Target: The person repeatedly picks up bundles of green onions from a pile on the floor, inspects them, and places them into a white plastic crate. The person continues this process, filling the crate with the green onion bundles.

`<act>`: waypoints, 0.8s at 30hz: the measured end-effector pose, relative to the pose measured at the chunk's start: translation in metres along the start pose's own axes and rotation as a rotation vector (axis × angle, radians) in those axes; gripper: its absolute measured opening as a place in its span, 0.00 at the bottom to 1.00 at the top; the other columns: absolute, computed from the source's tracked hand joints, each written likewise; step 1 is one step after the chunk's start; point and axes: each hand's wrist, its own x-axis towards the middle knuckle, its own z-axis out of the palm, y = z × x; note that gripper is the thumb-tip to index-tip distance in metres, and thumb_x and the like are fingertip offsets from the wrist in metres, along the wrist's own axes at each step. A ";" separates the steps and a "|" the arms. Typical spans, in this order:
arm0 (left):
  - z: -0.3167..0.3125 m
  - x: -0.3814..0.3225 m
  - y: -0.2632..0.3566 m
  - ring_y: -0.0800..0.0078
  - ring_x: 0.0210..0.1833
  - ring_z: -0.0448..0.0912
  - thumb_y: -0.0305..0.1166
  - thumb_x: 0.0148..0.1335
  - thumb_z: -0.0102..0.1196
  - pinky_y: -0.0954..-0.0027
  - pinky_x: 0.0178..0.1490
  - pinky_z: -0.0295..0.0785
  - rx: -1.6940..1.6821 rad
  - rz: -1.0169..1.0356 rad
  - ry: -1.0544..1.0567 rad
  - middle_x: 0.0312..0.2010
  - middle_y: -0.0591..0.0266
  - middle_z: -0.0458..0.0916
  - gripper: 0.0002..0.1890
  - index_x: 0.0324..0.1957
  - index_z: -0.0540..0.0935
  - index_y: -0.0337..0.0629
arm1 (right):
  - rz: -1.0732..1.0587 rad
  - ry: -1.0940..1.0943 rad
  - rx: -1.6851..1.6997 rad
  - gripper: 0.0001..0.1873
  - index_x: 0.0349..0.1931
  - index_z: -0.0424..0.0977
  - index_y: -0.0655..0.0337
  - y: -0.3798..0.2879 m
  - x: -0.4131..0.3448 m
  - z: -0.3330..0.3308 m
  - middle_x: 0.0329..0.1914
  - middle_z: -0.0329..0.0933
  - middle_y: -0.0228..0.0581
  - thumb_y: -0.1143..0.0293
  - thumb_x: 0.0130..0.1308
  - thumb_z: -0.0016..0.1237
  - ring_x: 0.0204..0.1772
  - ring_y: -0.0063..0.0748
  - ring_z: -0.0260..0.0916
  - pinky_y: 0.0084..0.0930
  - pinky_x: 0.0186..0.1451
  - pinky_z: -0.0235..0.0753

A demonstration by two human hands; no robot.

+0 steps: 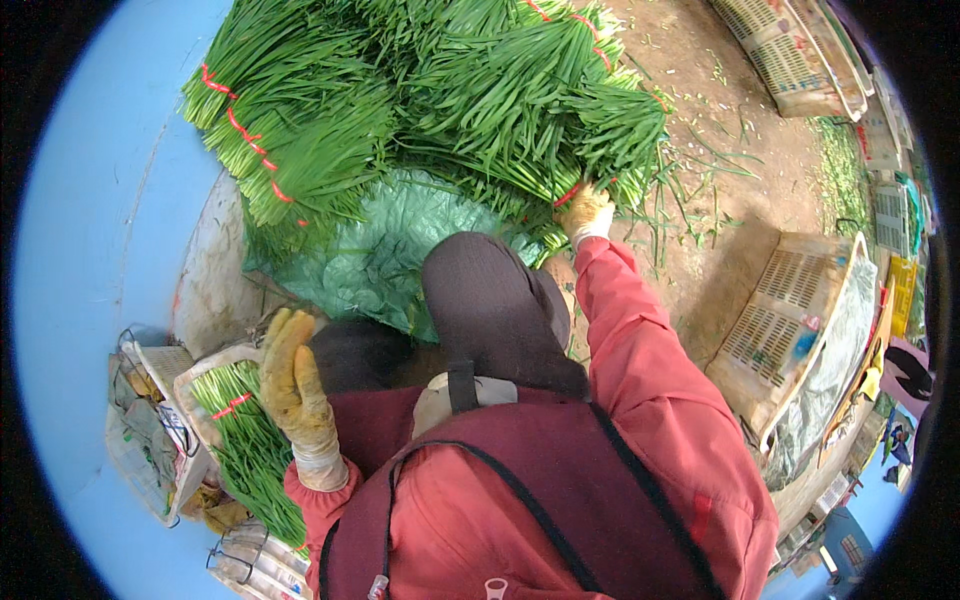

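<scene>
My right hand (589,214), in a stained work glove, reaches forward and grips the tied stem end of a bundle of garlic chives (525,169). A red band circles that bundle beside my fingers. My left hand (296,382), also gloved, is raised at my left side with its palm empty and fingers extended. Beside it stands a white plastic crate (214,360) with banded chives (251,442) inside. Ahead of me lies a large heap of chive bundles (480,82), many tied in red. Under part of the heap is a green plastic sheet (405,247).
A blue wall (82,225) rises on the left. To the right, a dirty plastic crate (787,300) lined with clear plastic stands on the floor (720,150), amid loose leaves. Another crate (795,60) is at upper right. At lower left, a basket (150,442) holds assorted items.
</scene>
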 end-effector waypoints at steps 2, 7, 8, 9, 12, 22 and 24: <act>0.013 0.006 -0.001 0.55 0.63 0.78 0.33 0.75 0.51 0.57 0.70 0.67 -0.064 -0.096 -0.034 0.53 0.52 0.85 0.14 0.50 0.85 0.35 | 0.008 -0.016 0.013 0.66 0.77 0.47 0.63 -0.004 0.006 0.011 0.74 0.63 0.47 0.39 0.44 0.71 0.74 0.46 0.61 0.44 0.68 0.64; 0.035 0.022 0.000 0.57 0.59 0.81 0.32 0.73 0.52 0.59 0.66 0.70 -0.167 -0.128 -0.101 0.49 0.53 0.86 0.13 0.48 0.86 0.35 | -0.015 0.040 0.050 0.63 0.75 0.51 0.67 -0.001 -0.002 0.002 0.61 0.73 0.47 0.39 0.48 0.68 0.61 0.46 0.70 0.41 0.60 0.69; 0.037 0.024 0.001 0.57 0.58 0.81 0.32 0.73 0.53 0.60 0.66 0.70 -0.174 -0.110 -0.103 0.49 0.54 0.86 0.12 0.48 0.86 0.36 | -0.020 0.034 0.072 0.63 0.76 0.48 0.68 0.001 -0.008 -0.007 0.59 0.74 0.50 0.41 0.49 0.68 0.59 0.46 0.71 0.41 0.58 0.69; 0.038 0.025 0.003 0.57 0.58 0.81 0.31 0.73 0.53 0.60 0.66 0.71 -0.158 -0.070 -0.116 0.48 0.54 0.87 0.12 0.48 0.86 0.36 | -0.012 0.058 0.082 0.62 0.76 0.49 0.68 0.001 -0.016 -0.019 0.55 0.76 0.49 0.44 0.48 0.69 0.58 0.46 0.73 0.40 0.56 0.70; 0.040 0.023 0.009 0.58 0.57 0.82 0.31 0.71 0.54 0.61 0.64 0.72 -0.168 0.022 -0.128 0.47 0.56 0.87 0.11 0.48 0.87 0.39 | -0.116 0.118 0.216 0.57 0.74 0.53 0.70 0.011 -0.052 -0.055 0.48 0.79 0.49 0.54 0.47 0.69 0.52 0.47 0.78 0.41 0.53 0.74; 0.023 0.003 0.016 0.56 0.55 0.82 0.33 0.68 0.58 0.59 0.63 0.73 -0.194 0.309 -0.141 0.46 0.59 0.87 0.11 0.48 0.85 0.42 | -0.527 0.305 -0.277 0.25 0.56 0.73 0.57 0.075 -0.143 -0.175 0.35 0.81 0.42 0.70 0.55 0.58 0.45 0.48 0.79 0.41 0.46 0.74; 0.020 0.005 0.016 0.54 0.58 0.80 0.37 0.67 0.60 0.57 0.64 0.72 -0.174 0.366 -0.168 0.51 0.56 0.85 0.16 0.53 0.84 0.43 | -0.664 0.436 -0.445 0.18 0.51 0.75 0.58 0.077 -0.155 -0.218 0.36 0.81 0.36 0.70 0.59 0.55 0.43 0.41 0.79 0.39 0.47 0.72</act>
